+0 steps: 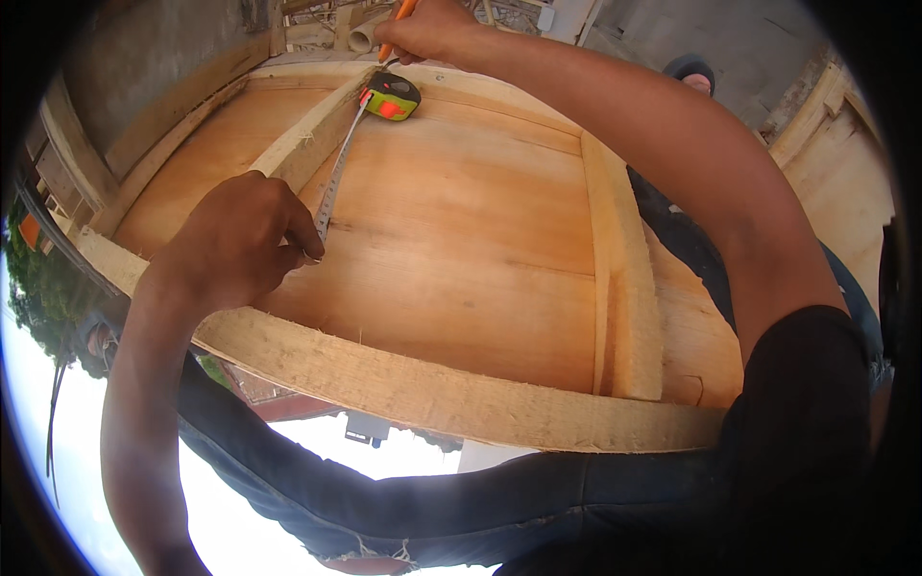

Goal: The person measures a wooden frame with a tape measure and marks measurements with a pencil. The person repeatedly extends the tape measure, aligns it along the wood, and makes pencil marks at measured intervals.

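My left hand (235, 240) pinches the end of the tape measure's pulled-out blade (334, 182) between thumb and finger, beside a wooden crosspiece (312, 139). The blade runs to the far side, where the black and yellow-green tape measure case (392, 94) with an orange-red patch rests near the far rail. Above the case, my right hand (432, 34) is closed round an orange pencil (389, 43), its tip pointing down near the crosspiece's far end. Below both hands lies a shallow wooden frame with a plywood panel (461, 230).
The near rail (432, 389) runs in front of my legs (461, 509). Another crosspiece (619, 278) stands toward the right. At the far right leans another wooden panel (836, 206). A foot (693, 72) shows beyond my right arm, and a grey wall (158, 82) stands at the far left.
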